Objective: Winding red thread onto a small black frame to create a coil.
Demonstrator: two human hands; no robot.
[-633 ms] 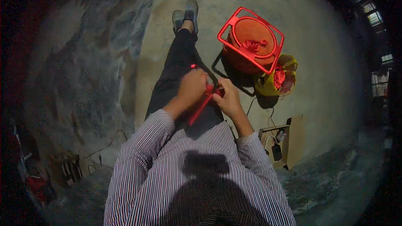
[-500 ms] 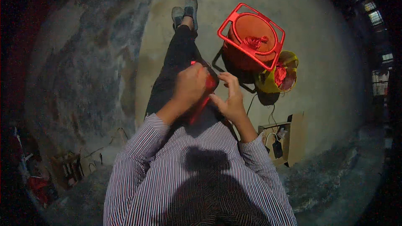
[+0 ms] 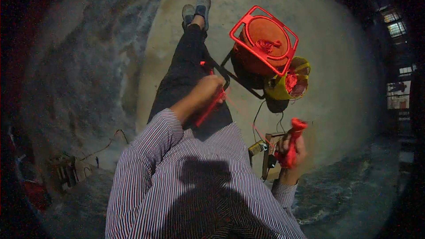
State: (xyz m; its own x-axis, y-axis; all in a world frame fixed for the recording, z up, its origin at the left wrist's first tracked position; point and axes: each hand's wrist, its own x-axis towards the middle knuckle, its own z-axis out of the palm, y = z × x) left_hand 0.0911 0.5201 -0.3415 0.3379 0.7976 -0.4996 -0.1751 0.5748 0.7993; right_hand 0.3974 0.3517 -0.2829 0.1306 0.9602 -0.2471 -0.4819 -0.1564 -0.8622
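Head view: what is the state of each grip?

The left hand (image 3: 207, 89) is closed, fingers wrapped around a red strip (image 3: 204, 116) whose blurred tail hangs toward the body. The right hand (image 3: 300, 148) is clasped around a red hank (image 3: 299, 125), out to the right of the left grip and nearer the body.

Are the two pieces separate?

Apparently not. A thin red strand (image 3: 264, 138) seems to span the gap between the grips. Whether the strip is fastened to the black tube (image 3: 227, 79) just beside the left grip cannot be told.

What is the degree of completion?

Judged partway. Strip and hank are in hand; the linking strand suggests the handling is unfinished. Ahead of the right grip, a red coil (image 3: 266, 45) lies within the red frame (image 3: 258, 55), and red material (image 3: 291, 82) sits in the yellow container (image 3: 276, 89), both unheld. The amount outstanding cannot be determined.
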